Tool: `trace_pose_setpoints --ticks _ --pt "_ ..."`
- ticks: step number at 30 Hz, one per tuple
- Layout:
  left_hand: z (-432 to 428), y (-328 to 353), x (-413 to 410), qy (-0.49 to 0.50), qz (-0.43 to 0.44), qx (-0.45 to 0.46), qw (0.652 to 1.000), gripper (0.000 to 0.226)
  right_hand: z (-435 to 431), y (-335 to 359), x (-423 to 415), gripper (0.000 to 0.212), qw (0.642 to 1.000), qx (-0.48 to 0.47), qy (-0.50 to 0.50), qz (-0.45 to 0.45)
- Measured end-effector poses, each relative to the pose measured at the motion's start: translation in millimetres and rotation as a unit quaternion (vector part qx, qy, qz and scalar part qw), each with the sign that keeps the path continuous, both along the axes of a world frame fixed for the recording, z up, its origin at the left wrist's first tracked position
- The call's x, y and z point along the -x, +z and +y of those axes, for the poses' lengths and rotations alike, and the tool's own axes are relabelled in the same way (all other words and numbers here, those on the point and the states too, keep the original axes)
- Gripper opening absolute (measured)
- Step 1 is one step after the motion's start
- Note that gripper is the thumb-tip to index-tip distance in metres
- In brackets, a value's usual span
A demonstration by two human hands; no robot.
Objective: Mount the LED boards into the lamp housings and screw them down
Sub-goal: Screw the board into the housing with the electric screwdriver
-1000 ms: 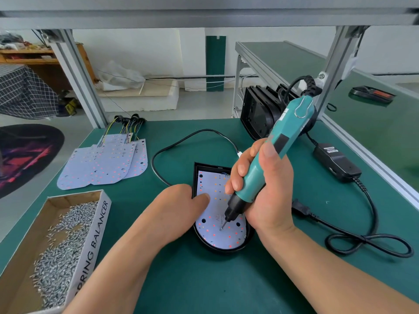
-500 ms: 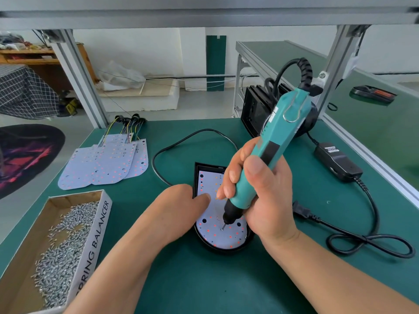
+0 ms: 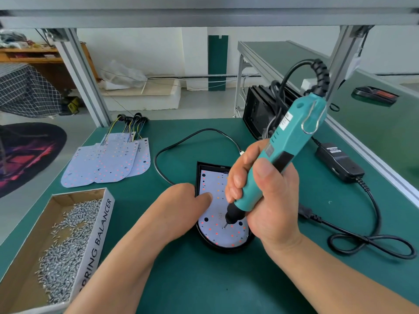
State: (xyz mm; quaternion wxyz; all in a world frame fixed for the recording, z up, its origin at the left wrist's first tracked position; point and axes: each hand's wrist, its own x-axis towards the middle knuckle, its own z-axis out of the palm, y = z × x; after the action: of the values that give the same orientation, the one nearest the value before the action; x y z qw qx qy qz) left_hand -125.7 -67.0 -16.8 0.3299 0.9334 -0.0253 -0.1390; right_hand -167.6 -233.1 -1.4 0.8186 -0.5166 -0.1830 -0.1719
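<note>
On the green bench (image 3: 204, 279) the black lamp housing (image 3: 223, 249) lies with its long axis running away from the person, rounded end nearest. The LED board (image 3: 226, 236) sits inside it. The left hand (image 3: 179, 207) rests on the housing's left edge with its thumb flat on the board; its other fingers are hidden, so I cannot tell their grasp. The right hand (image 3: 269, 200) is wrapped around the electric screwdriver (image 3: 292, 137), which leans up and to the right. Its bit (image 3: 225, 226) meets the board's near end, just left of that hand. The driver probably needs to stand straighter over the hole.
</note>
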Motion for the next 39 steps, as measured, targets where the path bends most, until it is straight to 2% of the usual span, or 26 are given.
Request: trace_pose_setpoints --ticks 4,26,29,35,39 --pt "0 1 0 -0.003 -0.001 -0.004 1.0 0.048 -1 -1 0 0.041 1.0 -0.003 0.007 0.0" --pt "-1 2 -1 0.0 0.007 -0.012 1.0 0.047 0 -3 -3 0.042 1.0 0.022 0.011 -0.003" --pt "-3 2 -1 0.002 0.009 -0.015 1.0 0.046 1 -4 -7 0.033 1.0 0.022 0.02 -0.005" --pt "-3 1 0 0.003 0.005 -0.014 1.0 0.047 0 -3 -9 0.045 0.997 0.014 0.069 -0.002" --pt "-4 1 -1 0.001 -0.01 -0.018 1.0 0.048 -5 5 -10 0.057 0.995 -0.041 0.087 0.008"
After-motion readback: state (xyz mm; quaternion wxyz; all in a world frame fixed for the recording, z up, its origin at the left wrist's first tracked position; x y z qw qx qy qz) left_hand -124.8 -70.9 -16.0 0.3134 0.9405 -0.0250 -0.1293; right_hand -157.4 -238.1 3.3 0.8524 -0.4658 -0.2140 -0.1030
